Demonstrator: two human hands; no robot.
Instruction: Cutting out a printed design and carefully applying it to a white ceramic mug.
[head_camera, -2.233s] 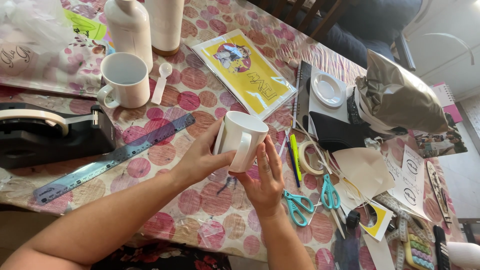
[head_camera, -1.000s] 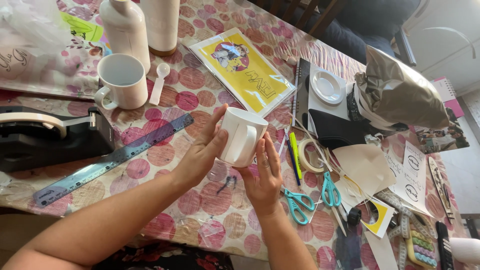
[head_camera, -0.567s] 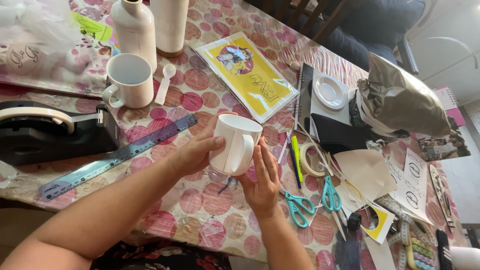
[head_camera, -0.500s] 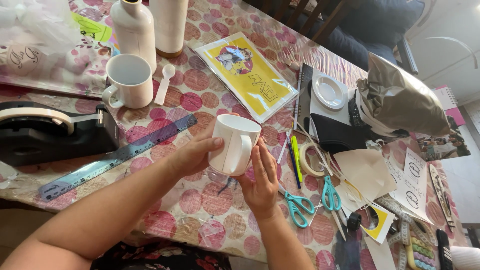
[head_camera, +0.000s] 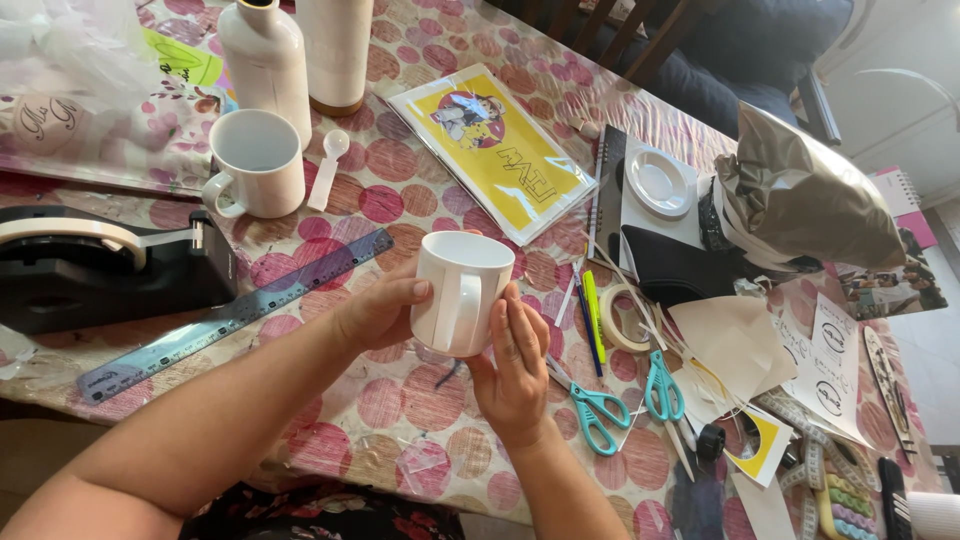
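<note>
While both hands cradle it, white mug (head_camera: 460, 292) tilts (handle forward).

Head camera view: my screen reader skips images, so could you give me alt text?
Two hands, left and right, hold a white mug above a table with a pink-dotted cloth. Around it lie a second mug, ruler, tape dispenser, two teal scissors and papers.
</note>
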